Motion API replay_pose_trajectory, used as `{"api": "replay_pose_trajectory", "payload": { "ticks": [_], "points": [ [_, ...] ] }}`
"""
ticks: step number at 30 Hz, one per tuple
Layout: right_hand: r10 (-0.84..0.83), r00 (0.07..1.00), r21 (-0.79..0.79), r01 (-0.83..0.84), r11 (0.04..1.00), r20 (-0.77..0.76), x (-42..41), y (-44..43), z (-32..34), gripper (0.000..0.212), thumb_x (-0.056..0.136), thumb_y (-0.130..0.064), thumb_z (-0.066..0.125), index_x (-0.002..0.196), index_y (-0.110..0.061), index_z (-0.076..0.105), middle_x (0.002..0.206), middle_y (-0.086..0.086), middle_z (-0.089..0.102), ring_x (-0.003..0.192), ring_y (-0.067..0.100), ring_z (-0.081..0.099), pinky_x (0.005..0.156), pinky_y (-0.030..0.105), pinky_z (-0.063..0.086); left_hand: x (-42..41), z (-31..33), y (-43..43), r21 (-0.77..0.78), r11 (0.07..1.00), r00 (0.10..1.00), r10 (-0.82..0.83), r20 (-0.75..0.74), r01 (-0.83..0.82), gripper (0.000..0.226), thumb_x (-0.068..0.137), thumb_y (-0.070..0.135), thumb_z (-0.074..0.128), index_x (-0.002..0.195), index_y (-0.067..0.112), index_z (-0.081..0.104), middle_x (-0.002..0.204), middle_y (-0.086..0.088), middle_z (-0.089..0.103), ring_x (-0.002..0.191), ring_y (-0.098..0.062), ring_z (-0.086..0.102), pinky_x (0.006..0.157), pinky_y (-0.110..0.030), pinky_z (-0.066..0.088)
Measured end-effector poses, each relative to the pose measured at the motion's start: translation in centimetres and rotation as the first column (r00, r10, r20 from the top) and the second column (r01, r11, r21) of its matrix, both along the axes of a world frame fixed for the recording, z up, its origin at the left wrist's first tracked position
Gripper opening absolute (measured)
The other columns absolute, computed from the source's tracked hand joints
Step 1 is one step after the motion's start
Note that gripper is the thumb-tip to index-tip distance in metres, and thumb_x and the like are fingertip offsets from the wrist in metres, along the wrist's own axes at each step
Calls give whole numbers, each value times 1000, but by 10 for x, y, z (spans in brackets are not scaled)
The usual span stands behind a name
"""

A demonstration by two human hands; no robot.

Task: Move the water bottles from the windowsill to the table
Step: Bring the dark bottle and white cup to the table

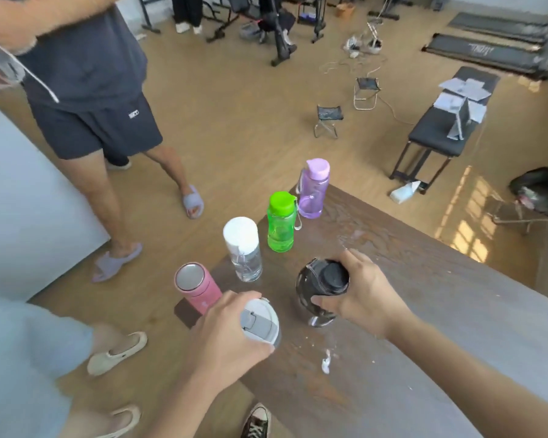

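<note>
Several bottles stand in a row along the left edge of the dark wooden table (424,311): a purple bottle (313,191) farthest, a green bottle (281,224), a clear bottle with a white cap (243,249), and a pink flask with a steel lid (196,287). My left hand (225,336) grips a white-and-grey lidded bottle (261,322) from above at the near end of the row. My right hand (364,295) holds a dark smoky bottle with a black cap (321,286) over the table. The windowsill is out of view.
A person in dark shorts and purple slippers (92,99) stands left of the table, another person's legs (108,352) close at lower left. White smears (326,365) mark the tabletop. A black bench (440,128), two small stools (328,120) and exercise machines are beyond.
</note>
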State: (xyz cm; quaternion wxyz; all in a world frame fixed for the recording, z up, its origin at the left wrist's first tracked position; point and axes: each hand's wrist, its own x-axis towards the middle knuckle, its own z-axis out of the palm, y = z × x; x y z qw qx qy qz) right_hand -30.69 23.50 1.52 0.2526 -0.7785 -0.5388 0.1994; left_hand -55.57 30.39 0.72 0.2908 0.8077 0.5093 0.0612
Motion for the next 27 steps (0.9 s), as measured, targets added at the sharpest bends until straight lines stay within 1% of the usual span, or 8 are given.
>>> {"api": "replay_pose_trajectory", "payload": {
  "ticks": [4,7,9,12,14,18,22,27],
  "points": [
    [53,999,5,-53,999,0,-22,36,-5,61,61,-41,88,111,-23,61,96,-11,51,92,13,48,79,25,40,-22,-11,4,-35,998,997,56,50,-55,77,53,42,77,128,47,59,114,26,58,110,-3,58,82,-21,42],
    [75,997,-3,-75,997,7,-33,56,-10,64,60,-40,89,116,-22,61,98,-9,51,93,13,47,80,25,40,-32,-15,4,-44,997,997,66,51,-63,77,56,42,80,129,48,57,116,26,57,111,-3,57,76,-15,36],
    [77,997,-18,-77,997,15,-37,65,-13,66,60,-41,89,117,-22,61,100,-8,52,95,14,49,81,26,41,-36,-17,3,-42,997,997,70,41,-68,76,57,43,79,129,50,55,118,26,56,112,-2,56,73,-14,37],
    [74,997,-33,-73,997,16,-38,72,-18,69,60,-41,89,119,-22,61,105,-6,55,99,17,51,85,30,46,-37,-20,-1,-32,998,996,54,69,-52,77,57,44,77,131,49,55,118,26,56,114,-3,55,84,-24,48],
    [74,997,-48,-73,996,21,-38,74,-21,71,59,-41,89,121,-23,60,109,-2,58,103,20,54,88,33,49,-36,-22,-4,-37,998,995,44,87,-41,77,56,44,76,130,49,54,116,25,56,115,-3,55,91,-29,52],
    [52,998,-66,-50,997,32,-37,73,-24,71,60,-41,90,122,-22,60,112,-1,60,105,21,54,90,33,49,-29,-27,-8,-19,1000,993,27,115,-25,76,55,44,76,127,49,52,114,22,56,114,-5,54,92,-33,54],
    [27,999,-67,-24,997,32,-36,73,-25,70,61,-42,90,122,-23,60,111,-2,60,103,19,55,89,31,48,-25,-32,-10,-16,1000,996,-24,83,26,75,61,44,74,131,50,48,120,23,53,119,-2,50,94,-31,52],
    [21,999,-96,-17,995,44,-37,69,-25,71,60,-45,88,121,-23,59,110,-1,59,103,21,56,89,37,52,-24,-38,-11,10,998,998,-56,32,56,78,64,45,72,136,49,44,123,24,50,120,-6,50,92,-32,53]
  ]
}}
